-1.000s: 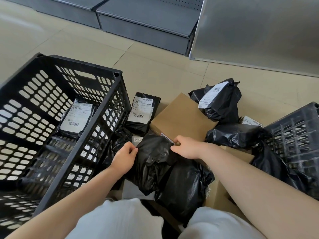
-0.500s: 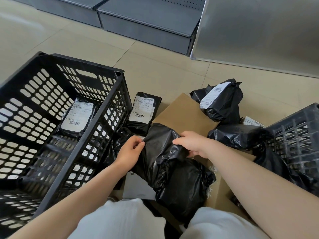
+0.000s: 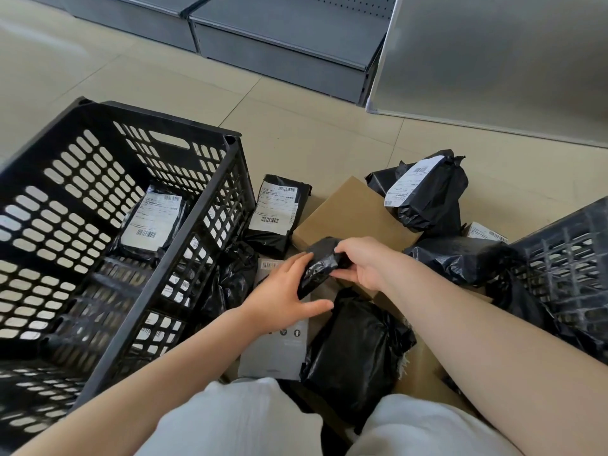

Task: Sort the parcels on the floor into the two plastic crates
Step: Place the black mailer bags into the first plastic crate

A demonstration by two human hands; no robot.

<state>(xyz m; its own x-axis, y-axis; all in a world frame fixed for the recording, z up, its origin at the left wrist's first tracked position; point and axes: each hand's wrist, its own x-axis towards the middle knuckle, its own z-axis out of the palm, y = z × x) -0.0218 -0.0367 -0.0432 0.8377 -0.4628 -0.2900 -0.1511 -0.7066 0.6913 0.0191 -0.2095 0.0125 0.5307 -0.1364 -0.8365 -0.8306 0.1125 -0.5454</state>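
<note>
1. Two hands share one small crumpled black plastic parcel point(image 3: 324, 263), lifted above the pile on the floor: the right hand point(image 3: 365, 263) pinches its upper end, the left hand point(image 3: 284, 291) cups its lower side with fingers nearly straight.
2. Its long axis slants from upper right to lower left.
3. The large black slotted plastic crate point(image 3: 184, 258) stands just left, nearer the left hand; the other black crate point(image 3: 572, 258) lies well apart, to the right.

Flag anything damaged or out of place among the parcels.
Nothing looks torn or spilled. The black bag parcel held by the left hand and right hand is just crumpled. One labelled parcel lies in the left crate.
</note>
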